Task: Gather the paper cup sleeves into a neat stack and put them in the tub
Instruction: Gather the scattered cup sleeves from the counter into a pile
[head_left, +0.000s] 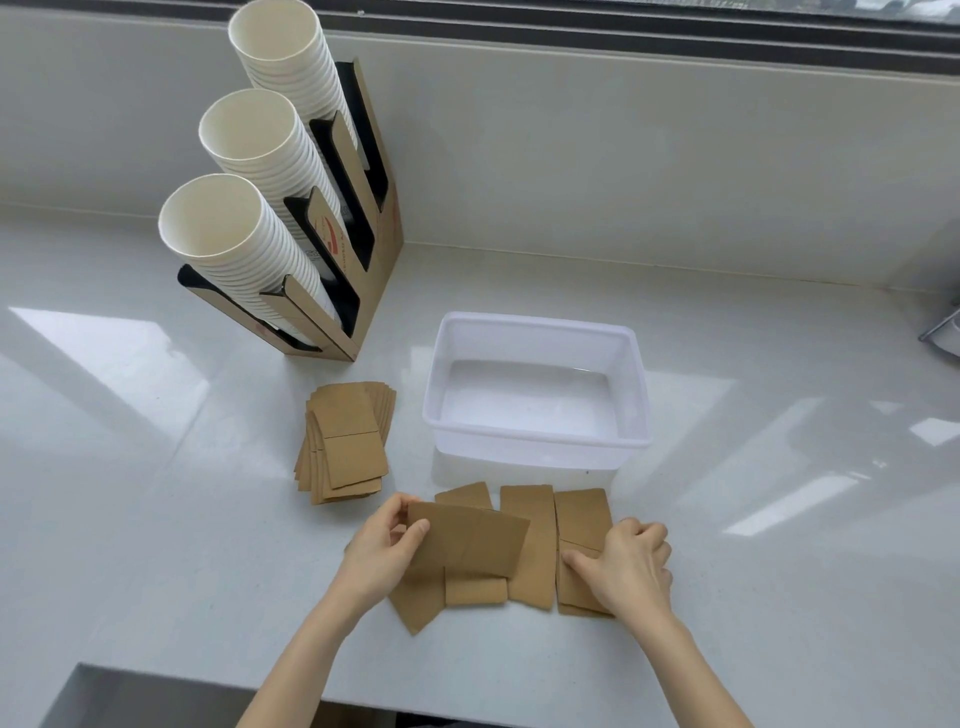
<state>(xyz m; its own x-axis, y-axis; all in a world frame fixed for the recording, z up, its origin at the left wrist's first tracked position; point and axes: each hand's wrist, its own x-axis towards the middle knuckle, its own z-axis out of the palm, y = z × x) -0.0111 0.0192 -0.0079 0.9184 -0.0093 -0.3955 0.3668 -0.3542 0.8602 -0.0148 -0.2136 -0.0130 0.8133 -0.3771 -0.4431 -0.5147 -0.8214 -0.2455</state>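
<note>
Several flat brown paper cup sleeves (530, 540) lie spread on the white counter just in front of an empty translucent tub (537, 439). My left hand (382, 551) pinches one sleeve (467, 540) by its left end and holds it tilted above the others. My right hand (631, 564) rests fingers-down on the rightmost sleeves (582, 512), touching them; a grip cannot be made out. A fanned pile of more sleeves (345, 441) lies to the left of the tub.
A cardboard cup holder (382, 228) with three slanted stacks of white paper cups (249, 244) stands at the back left. The counter's front edge runs below my forearms, with a grey ledge (156, 696) at bottom left. A wall with a window sill is behind.
</note>
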